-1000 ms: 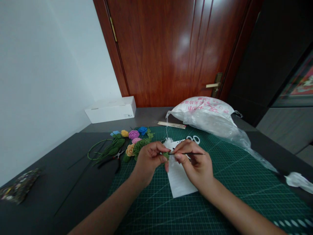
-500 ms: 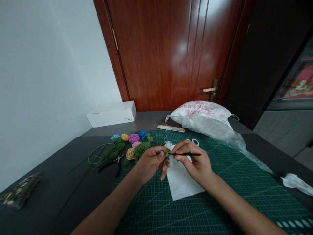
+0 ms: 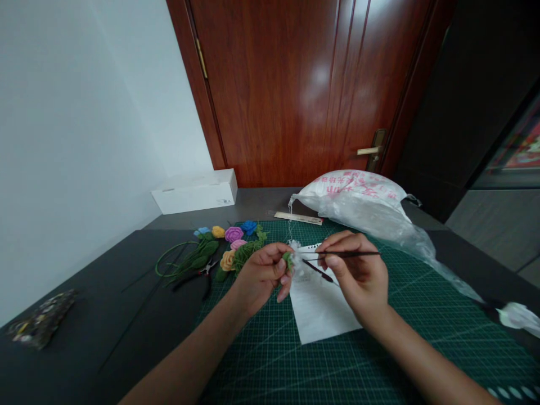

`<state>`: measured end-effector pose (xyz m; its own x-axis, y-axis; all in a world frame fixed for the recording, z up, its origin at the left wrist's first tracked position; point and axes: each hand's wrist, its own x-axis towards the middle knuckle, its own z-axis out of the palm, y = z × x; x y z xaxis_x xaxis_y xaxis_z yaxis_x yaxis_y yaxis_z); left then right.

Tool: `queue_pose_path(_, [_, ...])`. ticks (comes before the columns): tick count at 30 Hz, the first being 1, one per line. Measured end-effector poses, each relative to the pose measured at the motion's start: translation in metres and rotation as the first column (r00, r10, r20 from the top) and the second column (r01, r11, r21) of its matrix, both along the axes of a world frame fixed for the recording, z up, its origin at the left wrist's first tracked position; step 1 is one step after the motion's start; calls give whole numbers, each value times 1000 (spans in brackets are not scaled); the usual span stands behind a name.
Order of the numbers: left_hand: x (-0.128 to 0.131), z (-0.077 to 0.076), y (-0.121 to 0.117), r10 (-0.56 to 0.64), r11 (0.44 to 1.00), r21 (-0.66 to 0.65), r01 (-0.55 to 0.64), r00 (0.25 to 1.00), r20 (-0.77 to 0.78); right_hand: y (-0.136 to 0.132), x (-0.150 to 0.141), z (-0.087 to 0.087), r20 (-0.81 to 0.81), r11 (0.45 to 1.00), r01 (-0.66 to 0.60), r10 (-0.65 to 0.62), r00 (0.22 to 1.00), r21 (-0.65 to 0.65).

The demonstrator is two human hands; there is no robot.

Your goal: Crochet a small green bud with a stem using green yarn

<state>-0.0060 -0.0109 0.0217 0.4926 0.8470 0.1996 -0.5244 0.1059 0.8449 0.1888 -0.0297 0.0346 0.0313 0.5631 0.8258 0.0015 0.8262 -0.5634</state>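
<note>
Small green crocheted piece (image 3: 288,260), white fibre (image 3: 298,265) attached, at frame centre, pinched in left hand (image 3: 261,275). Right hand (image 3: 358,275) grips slim black tool (image 3: 354,254), tip near the fibre. Beneath: white paper sheet (image 3: 320,309) on green cutting mat (image 3: 253,360). Left of hands: crocheted roses (image 3: 234,233), pliers (image 3: 202,275).

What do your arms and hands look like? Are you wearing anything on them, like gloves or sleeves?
Both are bare! The left hand and right hand have no gloves, and I can't see any rings. The left forearm and right forearm show no sleeves, watch or bracelet. The fingernails look short and unpainted.
</note>
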Motion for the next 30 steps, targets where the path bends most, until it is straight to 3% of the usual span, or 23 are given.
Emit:
queue_pose_path(11, [2,1,-2,-39,999,33,38,999,21,1,-3,-3,72,999,37,-40,997,39])
queue_pose_path(25, [1,-2,-1,-32,997,72,29,999,34,-4,-7,-3,15,1000,11,-11,1000,-14])
queue_pose_path(30, [1,-5,-1,-48,996,82,45,998,36,-6,-9,-3,-35,994,-30,26,999,-109])
